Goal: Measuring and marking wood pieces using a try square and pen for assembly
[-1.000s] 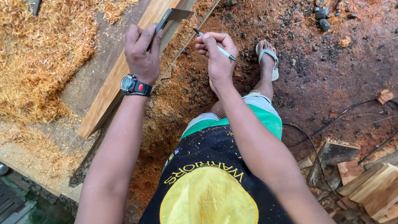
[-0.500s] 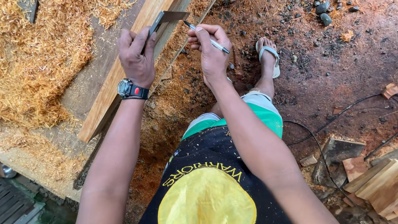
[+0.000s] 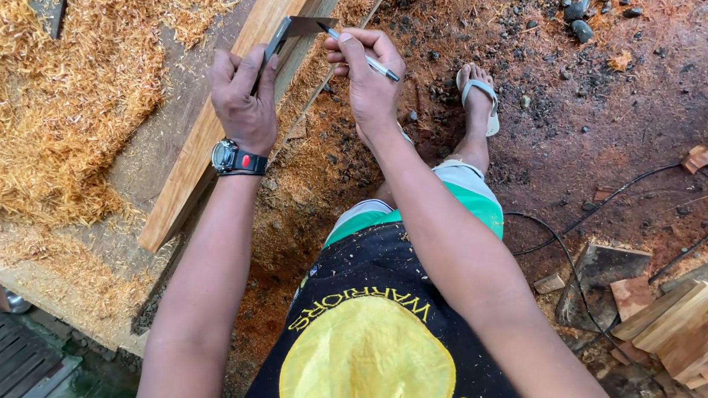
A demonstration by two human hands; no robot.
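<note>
The square [image 3: 295,32] is clamped on the plank [image 3: 231,103] by the left hand [image 3: 245,100]; the pen [image 3: 362,58], pinched in the right hand [image 3: 372,84], is best kept tight against its blade

The left hand [image 3: 245,96] presses a metal square [image 3: 295,32] on a wooden plank [image 3: 233,85]; the right hand [image 3: 370,70] holds a pen [image 3: 369,61] against the square's blade. Shavings [image 3: 51,99] cover the table [image 3: 143,155].

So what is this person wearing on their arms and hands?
Both arms are bare, with no sleeves showing and no gloves. The left hand has a dark wristwatch with a small red mark strapped at the wrist. The right hand wears nothing.
</note>
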